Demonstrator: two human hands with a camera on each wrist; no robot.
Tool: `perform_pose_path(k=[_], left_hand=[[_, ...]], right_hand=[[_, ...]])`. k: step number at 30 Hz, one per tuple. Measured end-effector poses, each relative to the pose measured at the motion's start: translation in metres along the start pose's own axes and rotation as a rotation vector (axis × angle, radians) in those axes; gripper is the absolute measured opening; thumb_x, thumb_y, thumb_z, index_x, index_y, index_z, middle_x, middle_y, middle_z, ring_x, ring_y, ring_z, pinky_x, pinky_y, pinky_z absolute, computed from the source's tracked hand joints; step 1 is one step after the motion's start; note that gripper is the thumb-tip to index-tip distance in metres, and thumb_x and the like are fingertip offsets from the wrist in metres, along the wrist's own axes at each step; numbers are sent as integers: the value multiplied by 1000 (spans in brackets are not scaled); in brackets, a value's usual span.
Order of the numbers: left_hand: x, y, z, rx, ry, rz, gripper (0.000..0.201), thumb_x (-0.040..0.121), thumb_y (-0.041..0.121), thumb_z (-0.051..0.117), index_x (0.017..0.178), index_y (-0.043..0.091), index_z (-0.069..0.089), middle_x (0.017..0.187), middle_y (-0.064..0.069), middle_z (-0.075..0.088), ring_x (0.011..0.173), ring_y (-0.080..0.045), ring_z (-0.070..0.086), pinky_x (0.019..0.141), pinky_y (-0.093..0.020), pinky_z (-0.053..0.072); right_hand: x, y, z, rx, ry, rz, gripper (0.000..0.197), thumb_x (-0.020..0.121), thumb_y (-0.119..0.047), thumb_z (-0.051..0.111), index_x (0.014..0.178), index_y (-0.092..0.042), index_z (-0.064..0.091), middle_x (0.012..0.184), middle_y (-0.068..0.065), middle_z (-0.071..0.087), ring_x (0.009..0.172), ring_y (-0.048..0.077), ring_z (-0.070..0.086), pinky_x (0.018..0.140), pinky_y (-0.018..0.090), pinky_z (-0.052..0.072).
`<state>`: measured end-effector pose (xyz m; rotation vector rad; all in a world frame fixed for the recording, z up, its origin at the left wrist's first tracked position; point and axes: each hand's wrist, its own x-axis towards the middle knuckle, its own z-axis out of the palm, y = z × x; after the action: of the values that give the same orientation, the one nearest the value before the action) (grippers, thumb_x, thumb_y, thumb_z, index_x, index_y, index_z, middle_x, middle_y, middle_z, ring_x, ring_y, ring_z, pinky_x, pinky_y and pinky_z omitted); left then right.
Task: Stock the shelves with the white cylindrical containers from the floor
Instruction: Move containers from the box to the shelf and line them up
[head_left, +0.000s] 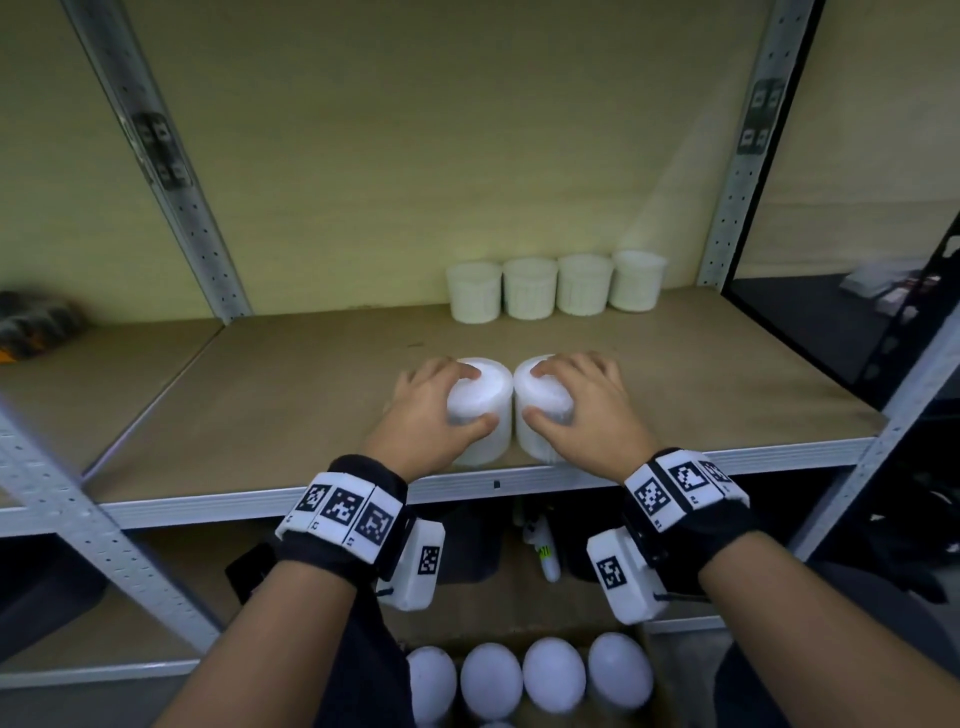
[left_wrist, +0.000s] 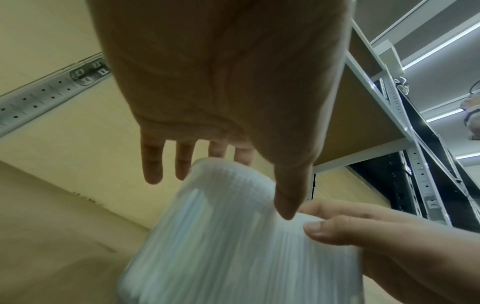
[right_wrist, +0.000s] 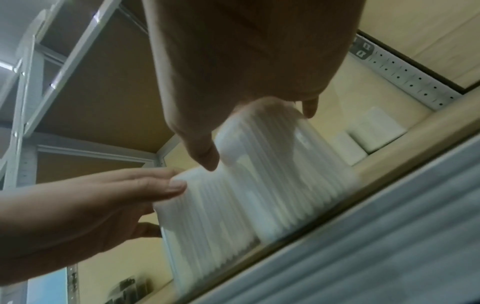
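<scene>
Two white ribbed cylindrical containers stand side by side, touching, at the front edge of the brown shelf board (head_left: 291, 405). My left hand (head_left: 475, 397) grips the left container (head_left: 480, 441) from above, thumb in front and fingers over the far rim. My right hand (head_left: 537, 393) grips the right container (head_left: 535, 441) the same way. The left wrist view has the left container (left_wrist: 233, 246) blurred under my left hand (left_wrist: 221, 191). In the right wrist view my right hand (right_wrist: 259, 135) is over the right container (right_wrist: 280, 168). Both look blurred.
Several matching containers (head_left: 556, 288) stand in a row at the back right of the shelf. More white containers (head_left: 524, 680) sit in a box on the floor below. Grey perforated uprights (head_left: 737, 171) frame the bay. A dark object (head_left: 36, 322) lies on the left-hand shelf.
</scene>
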<state>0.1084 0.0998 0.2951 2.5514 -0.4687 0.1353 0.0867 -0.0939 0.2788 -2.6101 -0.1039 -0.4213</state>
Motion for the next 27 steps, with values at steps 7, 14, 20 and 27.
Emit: perform_pose_path(k=[7, 14, 20, 27], left_hand=[[-14, 8, -7, 86, 98, 63, 42, 85, 42, 61, 123, 26, 55, 127, 7, 45, 124, -15, 34, 106, -32, 33], [-18, 10, -8, 66, 63, 111, 30, 91, 21, 56, 120, 18, 59, 124, 3, 52, 121, -13, 41, 93, -13, 25], [-15, 5, -15, 90, 50, 80, 27, 94, 17, 54, 120, 17, 61, 126, 4, 52, 124, -13, 41, 91, -13, 24], [-1, -14, -28, 125, 48, 12, 26, 93, 17, 56, 118, 18, 63, 125, 1, 55, 121, -15, 47, 91, -18, 31]], right_hand=[[-10, -5, -23, -97, -33, -4, 35, 83, -36, 60, 115, -24, 61, 123, -6, 52, 119, 19, 38, 103, 32, 31], [-8, -5, -35, -69, -112, -31, 27, 87, -21, 58, 113, -21, 65, 119, -5, 61, 122, 16, 45, 103, 30, 38], [5, -10, -39, -82, -154, -41, 25, 87, -24, 63, 111, -25, 69, 123, -4, 65, 120, 15, 55, 99, 28, 42], [32, -22, -25, -74, -190, -70, 24, 87, -26, 64, 109, -26, 69, 119, -6, 68, 116, 15, 60, 99, 28, 44]])
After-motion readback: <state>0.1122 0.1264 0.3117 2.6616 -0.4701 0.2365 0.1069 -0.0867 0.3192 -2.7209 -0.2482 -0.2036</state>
